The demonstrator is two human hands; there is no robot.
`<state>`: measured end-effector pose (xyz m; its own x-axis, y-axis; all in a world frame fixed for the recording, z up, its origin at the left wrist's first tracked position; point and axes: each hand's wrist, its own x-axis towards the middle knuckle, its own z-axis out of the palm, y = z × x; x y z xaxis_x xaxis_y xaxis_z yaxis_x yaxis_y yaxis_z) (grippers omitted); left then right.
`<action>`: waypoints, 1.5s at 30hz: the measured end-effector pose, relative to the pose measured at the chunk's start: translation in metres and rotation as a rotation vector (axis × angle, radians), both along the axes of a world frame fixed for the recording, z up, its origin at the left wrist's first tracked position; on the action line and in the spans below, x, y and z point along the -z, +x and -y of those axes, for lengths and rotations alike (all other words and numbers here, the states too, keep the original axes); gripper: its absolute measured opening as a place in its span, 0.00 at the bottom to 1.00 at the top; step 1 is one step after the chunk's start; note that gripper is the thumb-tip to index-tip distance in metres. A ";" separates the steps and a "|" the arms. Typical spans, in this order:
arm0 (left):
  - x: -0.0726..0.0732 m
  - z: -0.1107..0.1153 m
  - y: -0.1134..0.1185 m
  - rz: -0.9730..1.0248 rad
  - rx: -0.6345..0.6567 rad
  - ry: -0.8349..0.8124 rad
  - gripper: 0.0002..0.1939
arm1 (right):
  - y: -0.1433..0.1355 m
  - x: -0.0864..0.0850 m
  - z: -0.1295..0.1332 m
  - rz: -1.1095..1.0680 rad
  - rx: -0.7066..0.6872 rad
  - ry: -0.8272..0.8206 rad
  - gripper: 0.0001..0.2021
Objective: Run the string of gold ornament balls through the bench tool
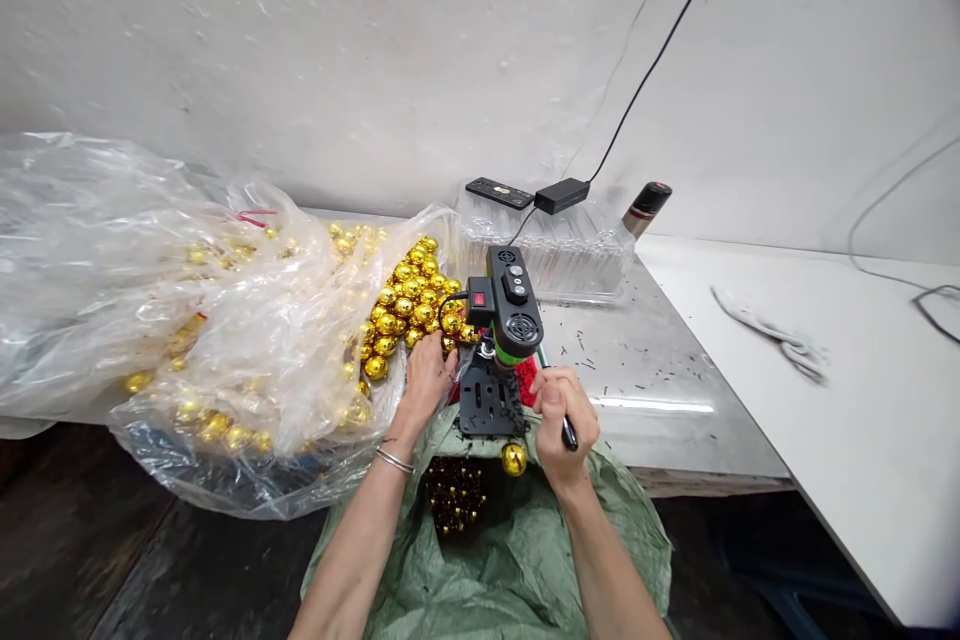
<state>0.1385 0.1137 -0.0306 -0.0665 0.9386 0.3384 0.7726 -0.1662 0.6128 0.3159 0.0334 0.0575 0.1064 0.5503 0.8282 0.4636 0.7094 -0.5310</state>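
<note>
A: Where are your hands working?

B: Your left hand [429, 378] is reaching among the gold balls [405, 307] at the mouth of the see-through bag [259, 360]; your fingers are bending there, but I can't tell whether they're pinching one. Your right fingers are curling tightly around the black handle [570, 434] of the machine [514, 295], near the desk's [675, 420] front edge.

A: What could be going wrong for you?

B: Loose balls could be rolling over that edge if you're nudging the pile. Your left fingertips are working near the machine, so careless reaching could be getting them nipped. One ball [514, 460] is showing over the mouth of the green sack [525, 540]; I can't tell whether it's falling.

A: What's crowding you?

B: The bag's film is bunching on your left and could be snagging your wrist. Black bits [637, 386] are littering the desk's right side, and a plastic tray [551, 250] is sitting along its back edge, under a power adapter [562, 195].
</note>
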 end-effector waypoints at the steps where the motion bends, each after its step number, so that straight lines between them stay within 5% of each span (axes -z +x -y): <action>1: -0.003 0.004 -0.003 0.064 0.004 -0.005 0.09 | 0.000 -0.001 0.000 -0.001 -0.001 0.004 0.16; 7: -0.023 0.039 -0.020 0.794 -0.001 -0.289 0.24 | 0.000 -0.001 -0.001 0.005 -0.009 0.001 0.16; 11: -0.030 0.063 -0.020 1.292 0.093 -0.478 0.20 | -0.001 0.001 0.000 -0.014 -0.005 -0.009 0.16; 19: -0.028 0.065 0.016 1.595 0.063 -0.526 0.17 | 0.000 0.001 0.000 0.003 -0.014 -0.009 0.15; 26: -0.026 0.054 0.029 1.291 -0.031 -0.425 0.29 | 0.000 -0.003 0.000 0.004 -0.020 -0.012 0.16; 30: -0.022 0.052 0.031 1.292 0.002 -0.441 0.33 | 0.000 -0.011 0.000 -0.012 -0.014 -0.055 0.15; 38: 0.003 0.049 0.045 0.955 0.086 -0.295 0.17 | 0.000 -0.030 -0.005 -0.038 -0.040 -0.065 0.17; 45: 0.010 0.059 0.046 0.406 0.097 -0.107 0.17 | 0.002 -0.027 -0.002 0.001 -0.035 -0.075 0.16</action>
